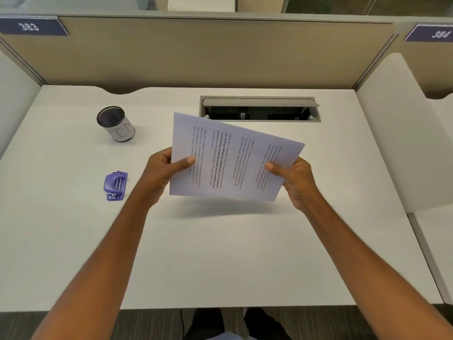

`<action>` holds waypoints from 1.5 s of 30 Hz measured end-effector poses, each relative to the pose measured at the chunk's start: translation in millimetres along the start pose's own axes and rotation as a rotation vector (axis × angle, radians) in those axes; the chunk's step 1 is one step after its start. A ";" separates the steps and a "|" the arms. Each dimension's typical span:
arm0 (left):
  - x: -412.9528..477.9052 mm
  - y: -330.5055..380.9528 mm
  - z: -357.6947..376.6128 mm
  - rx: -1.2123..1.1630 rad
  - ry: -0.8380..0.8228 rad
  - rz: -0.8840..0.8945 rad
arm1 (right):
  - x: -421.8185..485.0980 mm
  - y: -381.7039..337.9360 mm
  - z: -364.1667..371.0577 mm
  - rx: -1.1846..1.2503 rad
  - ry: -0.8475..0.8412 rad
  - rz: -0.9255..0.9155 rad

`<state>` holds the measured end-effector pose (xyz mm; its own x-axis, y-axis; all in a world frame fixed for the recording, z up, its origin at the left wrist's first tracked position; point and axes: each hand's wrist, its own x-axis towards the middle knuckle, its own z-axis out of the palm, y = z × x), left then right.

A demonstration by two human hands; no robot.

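Printed sheet (230, 160) held sideways — text lines running vertically.

Both hands (230, 175) hold paper (232, 158).

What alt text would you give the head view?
The left hand and right hand hold a printed sheet by its edges, above a white desk. A purple hole punch and a mesh pen cup stand to its left; an open cable hatch lies behind.
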<state>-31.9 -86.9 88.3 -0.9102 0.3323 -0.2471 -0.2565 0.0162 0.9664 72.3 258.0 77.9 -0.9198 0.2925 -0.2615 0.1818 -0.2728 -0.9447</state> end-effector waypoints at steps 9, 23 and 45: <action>-5.7 -26.5 18.0 0.040 0.104 0.058 | -1.8 5.0 -1.1 -0.138 -0.003 -0.007; -13.9 -53.0 39.7 0.037 0.153 0.057 | -1.2 34.1 -14.0 -0.129 0.045 0.039; -17.4 -48.0 45.7 0.057 0.167 0.017 | 1.0 42.4 -17.5 -0.187 0.034 0.078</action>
<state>11.2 -50.4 49.4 -0.9569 0.1722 -0.2340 -0.2257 0.0668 0.9719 85.2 262.7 34.1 -0.8887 0.3086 -0.3392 0.3167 -0.1220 -0.9407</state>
